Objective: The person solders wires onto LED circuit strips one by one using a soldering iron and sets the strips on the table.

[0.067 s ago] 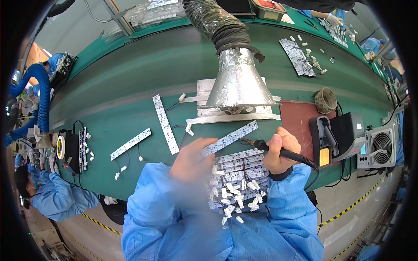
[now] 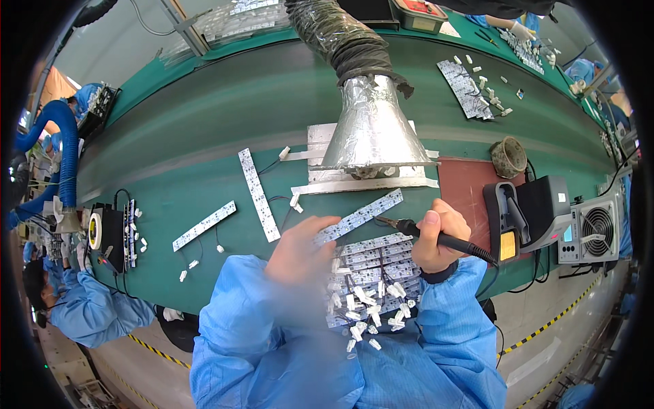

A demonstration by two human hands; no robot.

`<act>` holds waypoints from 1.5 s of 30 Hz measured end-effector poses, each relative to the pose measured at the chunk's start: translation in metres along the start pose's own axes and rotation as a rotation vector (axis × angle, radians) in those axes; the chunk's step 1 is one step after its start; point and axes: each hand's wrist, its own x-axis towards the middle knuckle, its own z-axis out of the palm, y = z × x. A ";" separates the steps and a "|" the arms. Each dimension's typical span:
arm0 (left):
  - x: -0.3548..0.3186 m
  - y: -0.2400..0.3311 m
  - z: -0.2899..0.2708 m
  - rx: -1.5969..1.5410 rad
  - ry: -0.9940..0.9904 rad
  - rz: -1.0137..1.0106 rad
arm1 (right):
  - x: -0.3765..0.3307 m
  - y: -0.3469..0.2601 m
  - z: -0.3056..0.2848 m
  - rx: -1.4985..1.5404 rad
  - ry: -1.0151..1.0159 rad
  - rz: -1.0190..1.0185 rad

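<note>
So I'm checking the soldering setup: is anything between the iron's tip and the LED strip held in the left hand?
Nothing visible. The soldering iron in the right hand points its tip straight at the white LED strip that the left hand holds, with only open air between them.

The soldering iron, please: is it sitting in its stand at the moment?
No, the right hand holds the soldering iron over the light strip, away from its stand.

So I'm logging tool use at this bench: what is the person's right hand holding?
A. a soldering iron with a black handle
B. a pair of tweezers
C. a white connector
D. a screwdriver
A: the right hand is closed around the black handle of a soldering iron, whose tip points left toward the long white LED strip steadied by the left hand.
</note>
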 end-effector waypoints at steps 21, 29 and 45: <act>0.000 0.000 -0.001 0.008 -0.008 0.000 | 0.001 0.000 0.001 -0.009 -0.012 0.016; 0.002 -0.003 -0.004 -0.049 -0.040 -0.027 | 0.001 0.005 -0.019 -0.061 0.231 0.152; 0.001 -0.004 -0.007 -0.002 -0.053 0.002 | 0.003 0.028 -0.023 -0.202 0.146 0.127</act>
